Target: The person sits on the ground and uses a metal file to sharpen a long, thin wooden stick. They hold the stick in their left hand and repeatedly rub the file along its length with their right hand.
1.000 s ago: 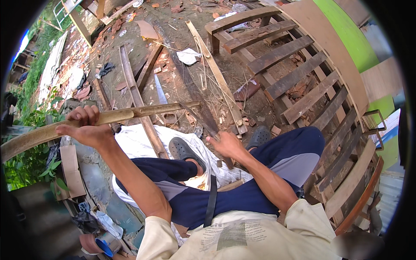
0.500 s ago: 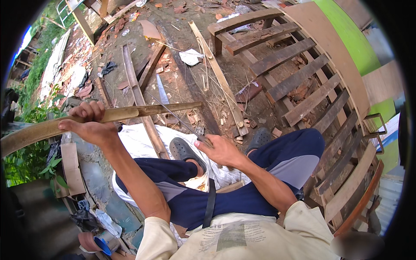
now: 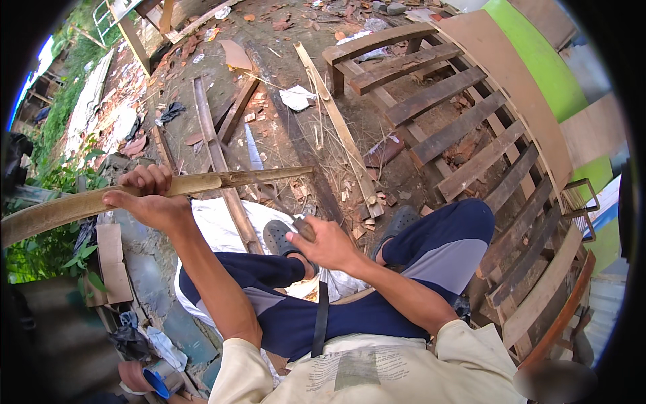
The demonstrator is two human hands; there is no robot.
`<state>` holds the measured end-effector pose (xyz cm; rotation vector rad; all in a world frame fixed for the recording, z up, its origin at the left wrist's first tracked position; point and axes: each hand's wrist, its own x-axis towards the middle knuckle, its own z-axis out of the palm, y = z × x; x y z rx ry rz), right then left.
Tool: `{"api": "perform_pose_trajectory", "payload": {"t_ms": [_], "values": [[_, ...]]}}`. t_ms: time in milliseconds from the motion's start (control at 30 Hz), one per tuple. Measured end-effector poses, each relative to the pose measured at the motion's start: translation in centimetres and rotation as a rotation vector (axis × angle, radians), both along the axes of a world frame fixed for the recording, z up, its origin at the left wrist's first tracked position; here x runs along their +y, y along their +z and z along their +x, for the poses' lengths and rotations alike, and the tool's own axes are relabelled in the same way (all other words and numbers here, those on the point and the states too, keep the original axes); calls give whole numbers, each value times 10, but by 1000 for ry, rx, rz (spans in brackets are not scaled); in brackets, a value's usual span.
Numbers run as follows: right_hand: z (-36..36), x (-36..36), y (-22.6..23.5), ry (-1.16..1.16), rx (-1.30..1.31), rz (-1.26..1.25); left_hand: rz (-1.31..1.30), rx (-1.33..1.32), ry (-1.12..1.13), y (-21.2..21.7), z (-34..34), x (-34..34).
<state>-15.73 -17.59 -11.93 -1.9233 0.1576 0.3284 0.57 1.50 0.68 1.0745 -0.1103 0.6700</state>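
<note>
A long split bamboo piece [image 3: 60,214] runs from the left rim toward the middle, tapering to a thin end. Partway along it, my left hand [image 3: 151,196] is closed around the bamboo, thumb underneath. My right hand [image 3: 330,244] grips the dark handle of a long-bladed knife [image 3: 304,229] in front of my lap. Its thin blade is blurred and slants up and left toward the underside of the bamboo; I cannot tell whether it touches. Below the hands, a white sheet [image 3: 214,221] lies between my legs and dark clogs [image 3: 277,237].
A slatted wooden frame [image 3: 444,138] fills the right side. Split bamboo lengths [image 3: 340,131] and a handsaw blade [image 3: 253,149] lie on dirt among wood chips. Leafy plants [image 3: 50,259] and a stone block [image 3: 145,269] are close on the left, above a blue-rimmed container [image 3: 158,382].
My right hand has come slightly down and left with the knife, whose blade is now blurred. My left hand and the bamboo have shifted a little right and down.
</note>
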Motion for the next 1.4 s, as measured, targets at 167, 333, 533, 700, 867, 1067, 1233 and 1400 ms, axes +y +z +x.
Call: {"api": "perform_pose_trajectory", "payload": {"t_ms": [167, 333, 533, 700, 867, 1067, 1233, 1400], "values": [[-16, 40, -5, -30, -175, 50, 61, -168, -96, -2, -1, -12], [-12, 35, -28, -88, -42, 46, -25, -151, -244, -5, -1, 1], [-6, 33, 1, -30, -120, 49, 15, -71, -149, -3, -7, -8], [20, 20, -98, -136, 58, -69, 0, -44, -127, -1, -4, -9], [30, -24, -175, -153, 423, -159, -29, -50, -81, 1, 11, -7], [59, -13, -183, -157, 200, -124, 44, 39, -8, 14, 46, -20], [76, -47, -242, -107, 479, -205, 42, 72, -9, 14, 60, -20], [73, -58, -268, -156, 373, -179, 32, 18, -51, 9, 63, -8]]}}
